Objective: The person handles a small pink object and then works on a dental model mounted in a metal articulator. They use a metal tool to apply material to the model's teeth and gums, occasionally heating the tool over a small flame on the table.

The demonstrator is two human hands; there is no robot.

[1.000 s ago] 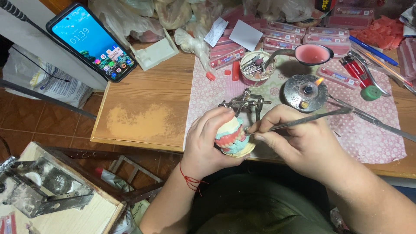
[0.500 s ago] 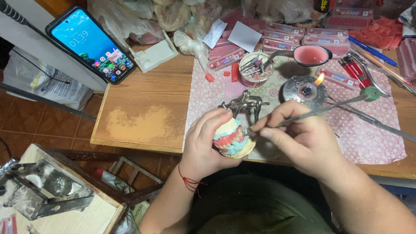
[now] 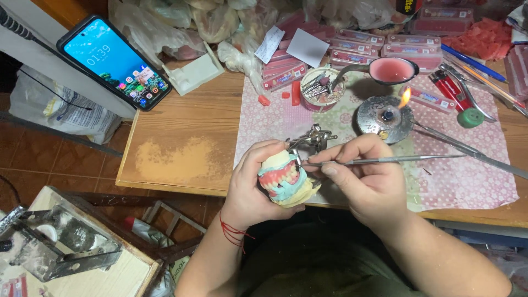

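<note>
Wooden bench [image 3: 181, 132]: hands grip denture model [image 3: 283, 179], tool [image 3: 385, 160].

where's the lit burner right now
Head view, right of centre: the burner sits on the pink cloth, behind the right hand, below the pink bowl.

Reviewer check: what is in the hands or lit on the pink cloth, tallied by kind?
Pink-and-cream dental model with teeth, in left hand: 1
Thin metal instrument, in right hand: 1
Round metal burner with flame: 1
Total: 3
</note>
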